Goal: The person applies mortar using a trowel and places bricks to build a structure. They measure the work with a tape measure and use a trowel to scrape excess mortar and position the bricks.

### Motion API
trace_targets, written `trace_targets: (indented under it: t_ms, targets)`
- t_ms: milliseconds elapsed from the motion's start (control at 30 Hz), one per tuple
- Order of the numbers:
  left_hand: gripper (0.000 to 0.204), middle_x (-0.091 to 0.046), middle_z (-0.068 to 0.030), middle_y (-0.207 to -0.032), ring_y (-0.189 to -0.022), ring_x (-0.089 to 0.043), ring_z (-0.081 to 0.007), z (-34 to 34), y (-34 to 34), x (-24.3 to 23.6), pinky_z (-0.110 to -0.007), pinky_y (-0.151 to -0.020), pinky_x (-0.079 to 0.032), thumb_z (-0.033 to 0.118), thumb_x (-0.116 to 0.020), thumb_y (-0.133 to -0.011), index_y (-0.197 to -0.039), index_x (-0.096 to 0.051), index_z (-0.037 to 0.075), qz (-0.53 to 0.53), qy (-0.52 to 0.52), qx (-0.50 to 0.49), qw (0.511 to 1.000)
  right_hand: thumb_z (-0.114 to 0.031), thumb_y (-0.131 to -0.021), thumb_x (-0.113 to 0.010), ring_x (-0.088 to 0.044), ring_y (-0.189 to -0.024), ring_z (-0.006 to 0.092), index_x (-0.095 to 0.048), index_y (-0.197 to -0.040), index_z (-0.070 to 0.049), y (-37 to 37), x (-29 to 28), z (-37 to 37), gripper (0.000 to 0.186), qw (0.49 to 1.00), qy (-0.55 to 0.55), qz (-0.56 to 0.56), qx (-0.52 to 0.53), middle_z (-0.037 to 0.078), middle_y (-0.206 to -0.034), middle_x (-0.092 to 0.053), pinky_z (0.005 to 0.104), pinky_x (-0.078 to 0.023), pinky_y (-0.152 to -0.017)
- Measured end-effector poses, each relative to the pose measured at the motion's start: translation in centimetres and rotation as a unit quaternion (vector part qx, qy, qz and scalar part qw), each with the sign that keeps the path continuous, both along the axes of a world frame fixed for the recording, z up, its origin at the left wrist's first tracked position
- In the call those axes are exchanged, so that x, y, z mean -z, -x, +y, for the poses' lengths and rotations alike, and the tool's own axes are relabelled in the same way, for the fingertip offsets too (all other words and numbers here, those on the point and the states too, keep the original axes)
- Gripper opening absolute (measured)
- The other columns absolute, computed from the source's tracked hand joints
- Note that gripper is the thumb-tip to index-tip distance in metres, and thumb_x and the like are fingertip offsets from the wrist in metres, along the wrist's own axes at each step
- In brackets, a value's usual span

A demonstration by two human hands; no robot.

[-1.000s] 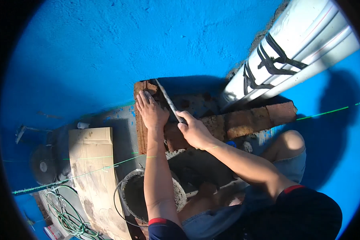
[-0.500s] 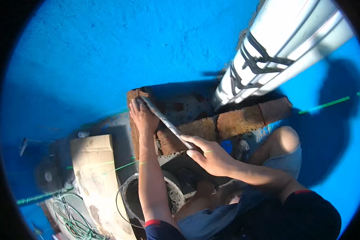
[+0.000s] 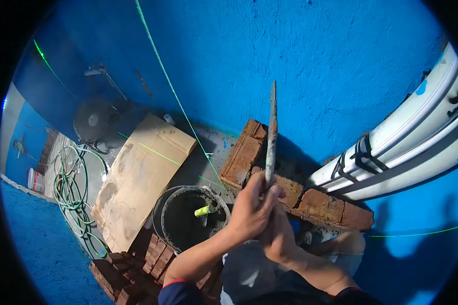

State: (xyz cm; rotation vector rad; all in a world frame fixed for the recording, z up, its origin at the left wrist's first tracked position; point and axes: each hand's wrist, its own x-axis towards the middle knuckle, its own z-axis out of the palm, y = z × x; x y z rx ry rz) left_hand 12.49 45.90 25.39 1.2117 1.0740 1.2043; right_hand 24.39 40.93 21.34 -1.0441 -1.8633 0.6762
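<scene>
1. Just above the person's lap, the left hand (image 3: pixel 249 211) curls its fingers and thumb about the lower end of a long, thin, grey-smeared tool (image 3: pixel 272 137).
2. Pressed against it on the near right side is the right hand (image 3: pixel 279 229); its fingers are partly hidden, so whether it also pinches the tool cannot be told.
3. From the hands the tool points upward and narrows to a tip, seen in front of the rough blue-painted wall (image 3: pixel 213 76).
4. Behind the hands, a red-brown grooved block (image 3: pixel 241 157) stands at the left end of a row of weathered red-brown bricks (image 3: pixel 320 206) that runs off to the right.
5. Left of the hands sits a round dark bucket (image 3: pixel 164 223) with a grey-crusted rim; a yellow-green handle (image 3: pixel 203 211) shows within it.
6. Beyond the bucket lies a stained tan cardboard sheet (image 3: pixel 142 173), with loops of green hose (image 3: pixel 74 188) farther left.
7. Along the lower left is a heap of red bricks (image 3: pixel 117 277).
8. At the far right, white plastic pipes (image 3: pixel 387 152) bound with black ties lean beside the wall.
9. A taut green string (image 3: pixel 165 76) slants down past the grooved block.
</scene>
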Motion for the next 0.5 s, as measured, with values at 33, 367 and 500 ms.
trace_targets:
  t_ms: [33,367,500]
  targets:
    - [0.022,-0.067,-0.0083,-0.095,-0.09,-0.063,-0.0129,-1.2,2.1,-1.6,-0.026,-0.079,-0.049,0.016,-0.054,-0.099,-0.112,-0.051,-0.002,0.062,-0.031,0.018,0.997,-0.004,-0.093,-0.055,-0.06,-0.101,0.0408,-0.027,-0.143,0.009,-0.2,-0.9,-0.7,0.059,0.996,-0.056,-0.047,-0.04,0.027,-0.124,-0.052,0.042,-0.048,-0.088]
    - [0.027,-0.047,0.0011,-0.069,-0.047,-0.041,-0.0034,-11.4,15.7,-3.3,-0.018,-0.042,-0.03,0.007,-0.05,-0.096,-0.118,-0.058,-0.005,0.088,-0.039,-0.335,0.937,-0.02,-0.097,-0.057,-0.066,-0.082,0.0161,-0.058,-0.122,-0.001,-12.6,1.9,-5.2,0.032,0.955,0.288,-0.013,0.071,0.012,-0.102,-0.068,0.0302,-0.053,-0.076]
    - [0.021,-0.046,0.0023,-0.055,-0.041,-0.041,-0.0068,-5.1,23.1,3.8,-0.024,-0.039,-0.032,0.021,-0.053,-0.099,-0.093,-0.06,0.002,0.084,0.119,-0.282,0.948,-0.018,-0.096,-0.057,-0.062,-0.073,0.0114,-0.06,-0.117,0.002,-20.4,2.3,-7.4,0.029,0.929,0.3,-0.037,0.215,0.007,-0.092,-0.067,0.0271,-0.051,-0.068]
